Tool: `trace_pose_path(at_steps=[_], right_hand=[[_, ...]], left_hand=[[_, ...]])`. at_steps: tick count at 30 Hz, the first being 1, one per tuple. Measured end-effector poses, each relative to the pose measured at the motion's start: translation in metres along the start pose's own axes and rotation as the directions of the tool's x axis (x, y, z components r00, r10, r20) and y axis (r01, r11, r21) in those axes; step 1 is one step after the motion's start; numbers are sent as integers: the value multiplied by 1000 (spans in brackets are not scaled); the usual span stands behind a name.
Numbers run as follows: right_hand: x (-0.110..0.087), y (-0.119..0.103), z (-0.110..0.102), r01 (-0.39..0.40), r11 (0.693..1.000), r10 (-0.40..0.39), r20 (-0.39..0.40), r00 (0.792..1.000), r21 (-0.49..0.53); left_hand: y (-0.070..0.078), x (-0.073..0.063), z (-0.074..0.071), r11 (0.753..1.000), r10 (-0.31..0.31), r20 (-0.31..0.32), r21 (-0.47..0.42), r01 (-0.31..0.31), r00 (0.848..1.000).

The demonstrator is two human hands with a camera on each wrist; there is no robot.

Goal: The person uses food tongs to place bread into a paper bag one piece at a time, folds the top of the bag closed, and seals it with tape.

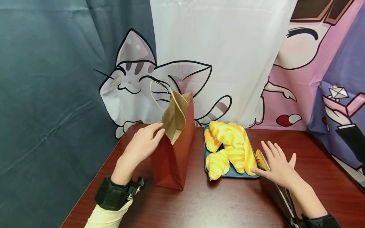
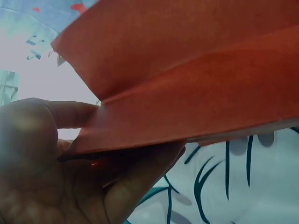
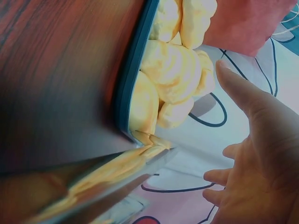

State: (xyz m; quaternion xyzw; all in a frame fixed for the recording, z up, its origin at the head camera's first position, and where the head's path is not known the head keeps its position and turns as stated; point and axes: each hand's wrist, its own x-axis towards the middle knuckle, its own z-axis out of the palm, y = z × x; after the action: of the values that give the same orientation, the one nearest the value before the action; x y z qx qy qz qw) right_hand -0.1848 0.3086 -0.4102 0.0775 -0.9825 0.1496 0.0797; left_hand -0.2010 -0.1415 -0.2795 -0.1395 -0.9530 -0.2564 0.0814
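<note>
A red-brown paper bag [image 1: 178,152] with twine handles stands upright at the middle left of the table, its mouth open. My left hand [image 1: 142,142] holds the bag's near top edge; in the left wrist view its thumb and fingers [image 2: 145,182] lie on opposite sides of the paper. Several bread rolls and croissants [image 1: 228,136] lie on a blue tray [image 1: 206,148]. My right hand [image 1: 278,167], fingers spread and holding nothing, hovers right of the tray. Beneath it lie shiny metal tongs [image 1: 282,198], partly hidden by the hand and forearm; their surface [image 3: 117,175] mirrors yellow.
The dark red wooden table [image 1: 214,205] ends at a left edge near my left forearm. Behind it hangs a cloth backdrop [image 1: 228,41] with a cartoon cat and figures. The tray stands right of the bag with a narrow gap between them.
</note>
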Motion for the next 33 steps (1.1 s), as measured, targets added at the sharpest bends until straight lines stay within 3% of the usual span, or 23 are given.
trace_pose_path(at_steps=[11,18,24,30,33], right_hand=[[-11,17,-3,-67,998,68,31,997,-13],[-20,26,-4,-136,990,138,100,985,-20],[-27,32,-5,-183,983,185,161,969,-27],[-31,39,-2,-151,988,157,193,969,-44],[-32,42,-1,-176,983,186,273,944,-60]], left_hand=[[22,8,20,999,33,9,-25,-32,999],[34,9,26,997,52,28,-54,-50,998],[32,6,24,999,29,22,-34,-28,999],[26,6,25,999,36,-39,-8,-36,999],[23,6,28,997,71,-80,-17,-73,994]])
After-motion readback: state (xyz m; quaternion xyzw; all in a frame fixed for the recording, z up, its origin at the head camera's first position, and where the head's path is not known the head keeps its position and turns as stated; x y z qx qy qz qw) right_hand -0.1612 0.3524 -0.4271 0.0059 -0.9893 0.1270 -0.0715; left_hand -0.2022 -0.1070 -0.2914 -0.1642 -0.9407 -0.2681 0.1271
